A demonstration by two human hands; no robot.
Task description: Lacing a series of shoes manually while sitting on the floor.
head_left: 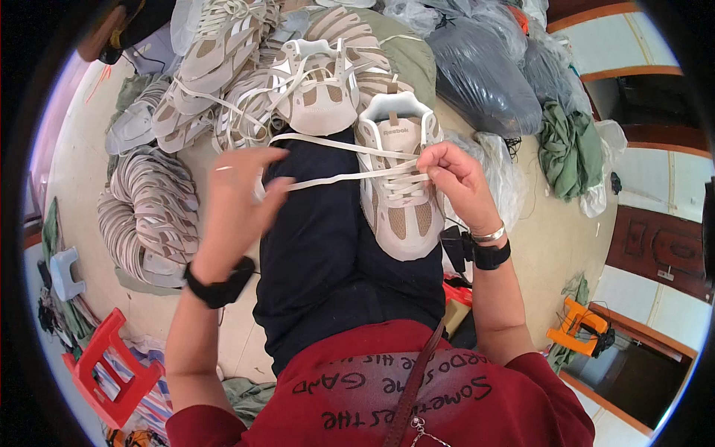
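A beige and white sneaker [406, 216] lies on my lap, toe toward me, its flat cream shoelace [335, 179] threaded through the eyelets. At its right side my right hand [456, 177] pinches the shoelace between thumb and fingertips, near the upper rows. My left hand [242, 197] is raised to the left of the sneaker and blurred by motion. Two strands stretch from the sneaker toward it, but its grip on them is unclear. Just beyond my knees sits a second sneaker [320, 97], with loose lace trailing to its left.
Piled shoe uppers [223, 52] spread beyond my knees; a curved stack of uppers [153, 212] lies on the floor at left. Dark plastic bags [484, 71] fill the far right. A red stool [112, 369] stands near left, an orange stool [579, 326] at right.
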